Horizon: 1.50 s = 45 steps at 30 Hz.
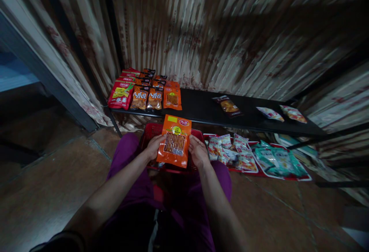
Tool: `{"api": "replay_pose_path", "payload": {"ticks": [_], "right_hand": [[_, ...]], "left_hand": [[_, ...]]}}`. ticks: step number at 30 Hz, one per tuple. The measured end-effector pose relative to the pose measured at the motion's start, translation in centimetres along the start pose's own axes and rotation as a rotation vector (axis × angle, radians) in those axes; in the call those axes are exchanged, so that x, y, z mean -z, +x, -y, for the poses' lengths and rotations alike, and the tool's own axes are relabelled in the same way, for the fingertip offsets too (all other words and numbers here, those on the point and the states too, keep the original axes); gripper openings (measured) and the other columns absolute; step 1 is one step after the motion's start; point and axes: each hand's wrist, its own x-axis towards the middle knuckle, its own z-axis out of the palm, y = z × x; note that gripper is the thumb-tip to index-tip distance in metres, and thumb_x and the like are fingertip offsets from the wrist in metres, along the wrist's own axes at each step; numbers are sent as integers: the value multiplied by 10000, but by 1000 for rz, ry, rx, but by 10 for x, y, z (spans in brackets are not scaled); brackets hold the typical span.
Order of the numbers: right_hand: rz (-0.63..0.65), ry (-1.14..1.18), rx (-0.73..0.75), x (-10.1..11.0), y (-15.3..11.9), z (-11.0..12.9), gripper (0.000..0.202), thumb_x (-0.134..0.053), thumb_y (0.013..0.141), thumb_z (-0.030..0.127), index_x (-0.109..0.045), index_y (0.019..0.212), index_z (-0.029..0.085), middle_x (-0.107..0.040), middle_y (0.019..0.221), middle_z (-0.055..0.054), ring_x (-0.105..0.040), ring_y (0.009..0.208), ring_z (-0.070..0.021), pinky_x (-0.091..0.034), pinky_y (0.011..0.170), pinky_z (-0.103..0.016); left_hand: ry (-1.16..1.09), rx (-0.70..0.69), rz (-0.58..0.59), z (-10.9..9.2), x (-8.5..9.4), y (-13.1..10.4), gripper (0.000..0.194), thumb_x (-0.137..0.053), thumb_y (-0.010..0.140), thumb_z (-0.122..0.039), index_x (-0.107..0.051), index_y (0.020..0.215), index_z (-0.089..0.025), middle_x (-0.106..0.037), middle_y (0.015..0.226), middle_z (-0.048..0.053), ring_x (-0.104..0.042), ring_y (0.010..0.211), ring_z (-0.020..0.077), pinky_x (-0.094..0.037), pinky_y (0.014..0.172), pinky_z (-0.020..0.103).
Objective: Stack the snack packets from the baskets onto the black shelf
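An orange snack packet (174,141) with a see-through window is held up between my two hands, over a red basket (152,130). My left hand (155,147) pinches its left edge, and my right hand (197,150) grips the right edge. Behind it, on a black shelf (198,108), a similar orange packet (172,95) lies beside rows of brown-orange packets (140,98) and red packets (121,94). The packet in my hands hides part of the basket's inside.
A dark brown packet (227,106) and two small packets (270,113) lie farther right on the shelf. Below stand red trays with white-and-red packets (245,159) and green packets (278,161). A pleated curtain (184,33) hangs behind; black posts frame the shelf.
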Motion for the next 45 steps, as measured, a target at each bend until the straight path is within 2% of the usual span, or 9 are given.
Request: {"api": "replay_pose_path", "payload": {"ticks": [4,7,13,21,25,31,34,41,45], "right_hand": [[47,11,-28,9,-9,-16,332,-826,545,338,-716,823,194,-744,761,-10,-675,668,-161,-538,631,-270],[24,30,-28,13,-11,-24,321,-829,534,332,-719,805,201,-745,759,-6,-683,699,-185,-548,682,-310],[24,24,-63,15,-11,-25,317,-826,531,293,-724,815,198,-744,742,-10,-687,690,-196,-557,685,-333],[-35,51,-50,13,-11,-27,308,-816,527,262,-720,809,189,-745,732,-6,-684,664,-174,-562,667,-298],[-81,66,-56,14,-11,-24,293,-810,515,234,-714,789,193,-740,702,6,-673,611,-162,-561,601,-275],[-143,102,-63,12,-9,-20,253,-779,544,208,-702,785,195,-734,682,15,-674,610,-171,-568,607,-293],[-156,115,-57,10,-9,-19,257,-778,546,208,-693,788,198,-732,676,21,-676,622,-173,-572,638,-305],[84,41,-61,8,-18,-15,340,-791,575,261,-694,898,221,-743,823,10,-690,791,-186,-553,742,-304],[132,23,-75,7,-23,-14,389,-784,575,239,-689,952,241,-741,868,18,-686,764,-177,-553,732,-309]], "left_hand": [[-8,-39,-48,-1,-3,1,262,-753,649,-278,-677,842,-118,-707,714,51,-652,613,179,-519,664,316],[-9,-27,-26,-2,-2,3,316,-771,619,-314,-678,836,-105,-708,715,63,-661,639,197,-519,696,339],[-35,-206,-73,-11,-8,15,394,-829,534,-359,-669,807,-124,-717,758,60,-671,739,208,-503,784,343],[-32,-156,-156,-12,-17,20,283,-778,639,-336,-651,773,-122,-694,680,57,-666,675,202,-515,739,349],[-3,-98,-82,-14,-13,16,240,-753,664,-285,-666,814,-120,-702,709,64,-666,690,197,-514,754,340],[94,53,140,-5,-2,1,296,-720,643,-166,-679,933,-122,-717,826,84,-672,721,195,-517,727,316],[116,57,162,2,2,-2,334,-728,615,-120,-672,944,-115,-710,826,76,-664,701,173,-507,712,287],[90,-65,113,2,0,1,317,-763,601,-157,-662,898,-114,-693,790,62,-649,676,166,-496,679,278],[78,-76,126,-3,-3,0,345,-779,592,-175,-660,909,-110,-690,802,71,-648,690,172,-496,708,296]]}}
